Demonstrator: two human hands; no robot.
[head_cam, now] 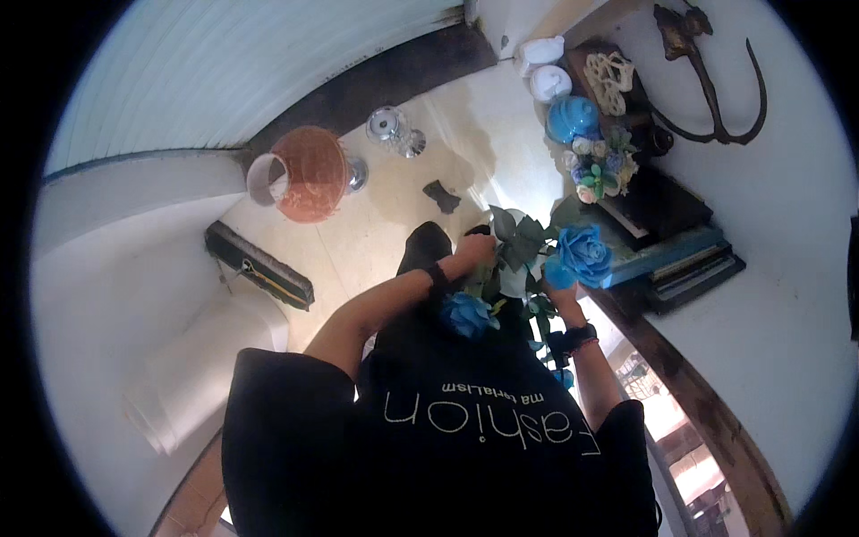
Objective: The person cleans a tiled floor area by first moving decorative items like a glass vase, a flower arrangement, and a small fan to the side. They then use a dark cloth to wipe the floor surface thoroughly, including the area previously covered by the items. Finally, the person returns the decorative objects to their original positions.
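A bunch of artificial blue roses with dark green leaves is in front of my torso. One large rose [582,256] faces up at the right, and another blue rose [468,314] hangs lower left, close to my black shirt. My left hand [478,248] has its fingers curled at the leaves and stems on the left side. On the other side, my right hand [562,295] is just below the large rose; petals and leaves hide its fingers. Behind the foliage shows a smooth white rounded object [513,278], perhaps a vase. Smaller blue petals [564,379] dangle near my right wrist.
An orange glass vase [312,174], a clear glass piece [396,131] and a brush head [262,268] are ahead to the left. At the right are a blue glass jar [572,119], a small bouquet [597,168] and a dark flat box [661,205].
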